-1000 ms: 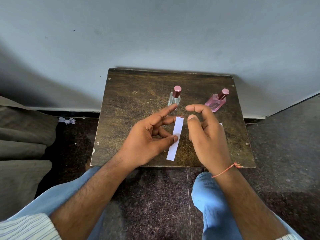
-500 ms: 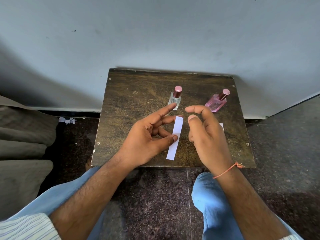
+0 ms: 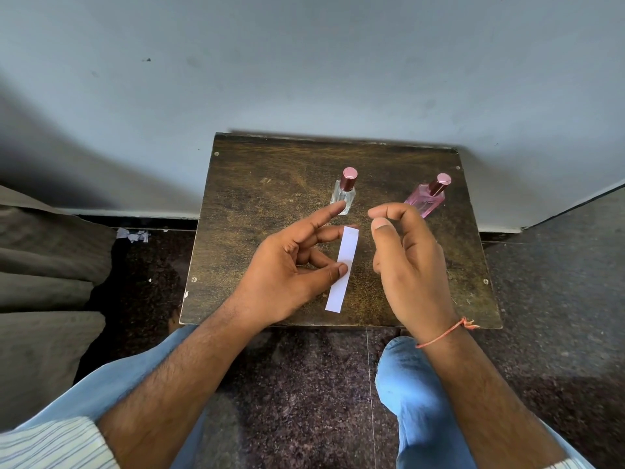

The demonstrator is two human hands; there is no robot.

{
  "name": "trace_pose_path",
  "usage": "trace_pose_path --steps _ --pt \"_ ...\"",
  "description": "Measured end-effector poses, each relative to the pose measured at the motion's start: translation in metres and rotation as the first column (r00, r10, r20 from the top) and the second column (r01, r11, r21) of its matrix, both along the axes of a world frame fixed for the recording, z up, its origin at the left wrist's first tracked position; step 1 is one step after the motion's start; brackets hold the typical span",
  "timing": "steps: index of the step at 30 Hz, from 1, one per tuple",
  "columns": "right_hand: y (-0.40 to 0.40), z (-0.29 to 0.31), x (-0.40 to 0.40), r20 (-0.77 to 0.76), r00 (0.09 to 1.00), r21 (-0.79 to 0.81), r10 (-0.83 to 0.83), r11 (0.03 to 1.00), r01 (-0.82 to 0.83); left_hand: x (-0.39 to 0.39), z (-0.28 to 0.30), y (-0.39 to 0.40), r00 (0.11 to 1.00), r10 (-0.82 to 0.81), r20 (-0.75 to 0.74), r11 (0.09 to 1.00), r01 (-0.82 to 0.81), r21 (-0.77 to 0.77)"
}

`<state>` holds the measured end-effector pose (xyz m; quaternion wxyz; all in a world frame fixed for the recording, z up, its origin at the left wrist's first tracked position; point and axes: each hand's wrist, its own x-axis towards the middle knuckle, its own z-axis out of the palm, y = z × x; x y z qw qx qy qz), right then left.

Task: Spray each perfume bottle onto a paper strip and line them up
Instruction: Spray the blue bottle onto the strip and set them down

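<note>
From the head view, the left hand (image 3: pixel 287 275) pinched the paper strip (image 3: pixel 342 269), long axis running near-to-far, while the clear bottle (image 3: pixel 344 192) stood just beyond it, the empty, loosely curled right hand (image 3: pixel 406 265) nearer the pink bottle (image 3: pixel 426 198).

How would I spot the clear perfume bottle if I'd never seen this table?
Find the small dark wooden table against the pale wall. Two capped bottles stand near its far edge; take the one nearer the middle, just beyond the left hand's forefinger. This clear perfume bottle has colourless glass, whereas the pink bottle to its right is tinted.
</note>
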<state>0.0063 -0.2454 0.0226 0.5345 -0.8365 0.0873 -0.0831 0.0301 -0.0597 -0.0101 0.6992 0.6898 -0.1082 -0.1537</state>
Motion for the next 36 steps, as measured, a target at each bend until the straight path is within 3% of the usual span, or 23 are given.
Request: trace_pose_path --steps 15,21,24,29,33,36 --pt "0.002 -0.004 0.001 0.018 0.999 0.015 0.041 0.999 -0.042 0.008 0.003 0.014 0.998 0.047 0.035 0.998 -0.048 0.031" --pt "-0.001 -0.003 0.0 0.034 0.998 0.006 0.051 0.999 -0.052 0.031 0.014 0.049 0.973 0.217 0.076 0.962 -0.227 0.15" --pt "-0.002 -0.002 -0.001 0.035 0.998 -0.01 0.053 0.999 -0.053 0.041 0.012 0.066 0.95 0.303 0.07 0.908 -0.31 0.281" --pt "-0.001 -0.002 -0.001 0.019 0.998 -0.013 0.061 0.998 -0.061 0.042 0.005 0.075 0.962 0.226 0.154 0.777 -0.273 0.567" --pt "-0.002 -0.004 -0.002 0.012 0.998 -0.008 0.066 0.998 -0.066 0.041 0.003 0.072 0.971 0.173 0.166 0.729 -0.24 0.641" --pt "-0.002 -0.004 -0.002 0.013 0.997 -0.011 0.073 0.997 -0.073 0.041 0.001 0.068 0.974 0.179 0.139 0.746 -0.226 0.627"
